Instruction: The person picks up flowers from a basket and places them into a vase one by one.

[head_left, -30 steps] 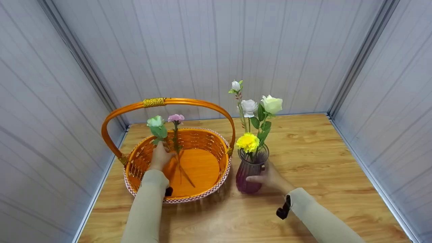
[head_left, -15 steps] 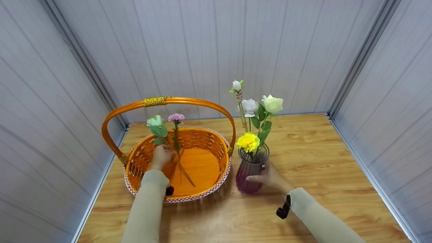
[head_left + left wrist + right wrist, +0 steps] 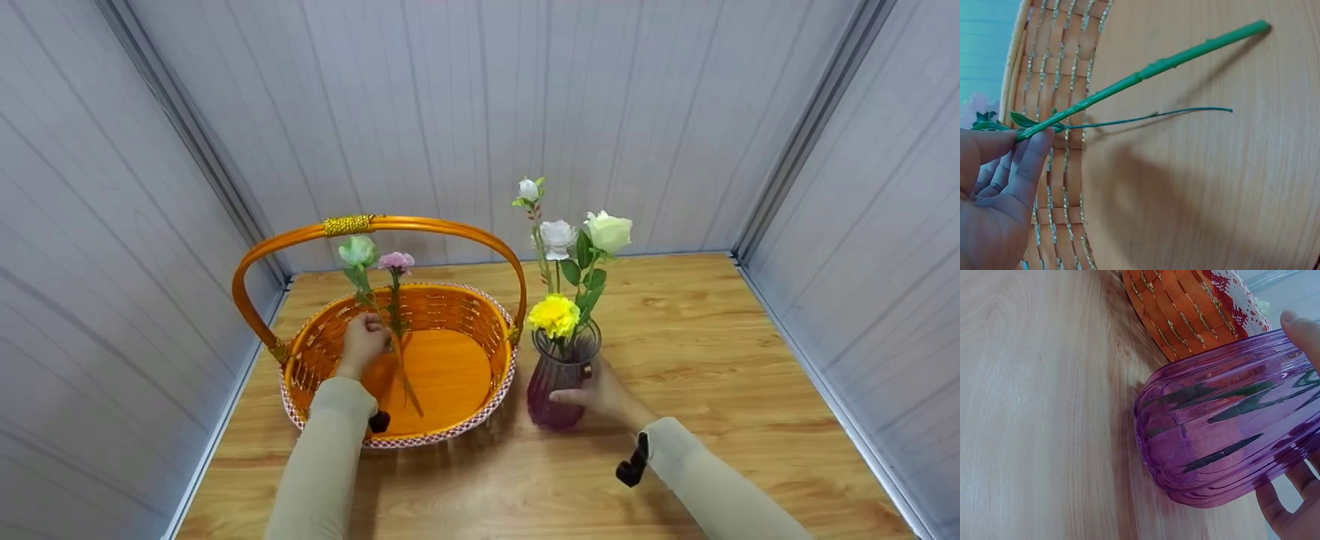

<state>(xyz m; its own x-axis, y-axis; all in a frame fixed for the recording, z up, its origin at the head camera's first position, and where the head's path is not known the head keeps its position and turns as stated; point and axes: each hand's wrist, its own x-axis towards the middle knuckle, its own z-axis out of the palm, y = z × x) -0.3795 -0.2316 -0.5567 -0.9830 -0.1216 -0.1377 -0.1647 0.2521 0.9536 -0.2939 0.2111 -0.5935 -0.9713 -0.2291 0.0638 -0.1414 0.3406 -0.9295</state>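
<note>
My left hand [image 3: 364,343] is over the orange wicker basket [image 3: 489,401], pinching the thick green stem [image 3: 1145,73] of a pale green rose [image 3: 358,251] between thumb and fingertips. Beside it a pink carnation [image 3: 396,261] leans against the basket's far side. Its thin stem [image 3: 1157,115] runs over the basket floor in the left wrist view. My right hand [image 3: 600,394] grips the purple ribbed glass vase [image 3: 1207,422], thumb on one side and fingers on the other. Dark stem ends show through the glass.
In the vase stand a yellow carnation [image 3: 554,316], a cream rose [image 3: 608,232], a white flower [image 3: 557,239] and a tall white bud [image 3: 529,189]. The basket's handle [image 3: 450,226] arches above the left hand. Panelled walls [image 3: 480,112] enclose the wooden table [image 3: 690,330].
The pale green rose has risen slightly and swung more upright, its lower stem end shifting left. My left hand has moved a little with it. The right hand and vase hold still.
</note>
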